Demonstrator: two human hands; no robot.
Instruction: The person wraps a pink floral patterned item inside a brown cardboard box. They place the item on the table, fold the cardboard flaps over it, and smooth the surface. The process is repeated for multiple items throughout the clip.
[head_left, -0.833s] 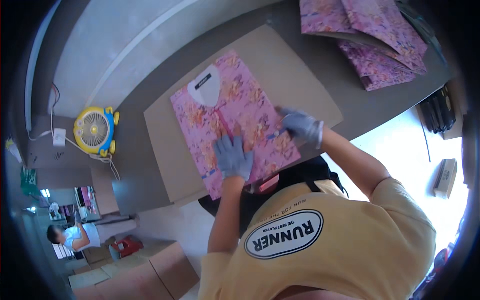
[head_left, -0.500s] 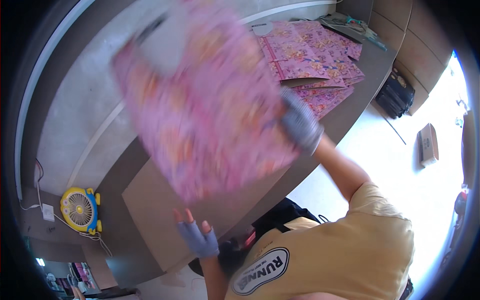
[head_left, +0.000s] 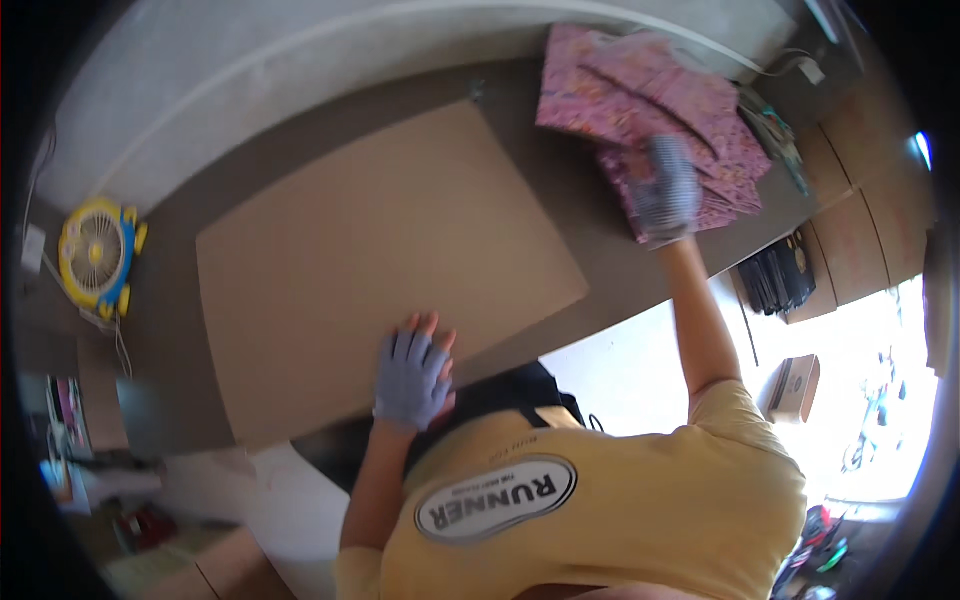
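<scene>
My left hand (head_left: 412, 375), in a grey fingerless glove, lies flat with fingers spread at the near edge of a large brown cardboard sheet (head_left: 370, 230). The sheet rests bare on the dark table. My right hand (head_left: 668, 190), in a striped grey glove, reaches to a pile of flat pink patterned pieces (head_left: 735, 165) that look like paper bags. Its blurred fingers overlap the lower edge of the topmost pink patterned bag (head_left: 590, 85), which lies askew and sticks out left of the pile. Whether they grip it cannot be made out.
A yellow and blue fan (head_left: 97, 255) stands at the table's left end, its cable hanging down. Beyond the pile lie some greenish tools (head_left: 785, 145). Cardboard boxes (head_left: 850, 240) and a black bundle (head_left: 778, 275) stand to the right, with a small carton (head_left: 795, 388) on the floor.
The pink patterned bag has swung from above the cardboard to the pile at right, along with my right hand. My left hand has come down onto the cardboard. The view has turned.
</scene>
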